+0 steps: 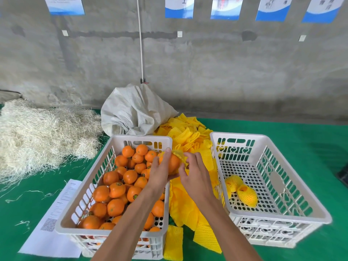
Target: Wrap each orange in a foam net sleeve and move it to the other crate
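My left hand (160, 171) holds an orange (172, 162) above the right rim of the left white crate (82, 194), which is full of several bare oranges (116, 189). My right hand (195, 172) grips a yellow foam net sleeve (180, 155) that sits partly over the top of that orange. The right white crate (301, 191) holds two oranges wrapped in yellow sleeves (240, 189).
Loose yellow foam sleeves (188, 134) are piled between and behind the crates on the green table cover (301, 132). A grey woven sack (135, 112) lies behind the left crate, pale straw-like fibre (41, 132) at the left. A printed paper sheet (54, 223) lies left of the crate.
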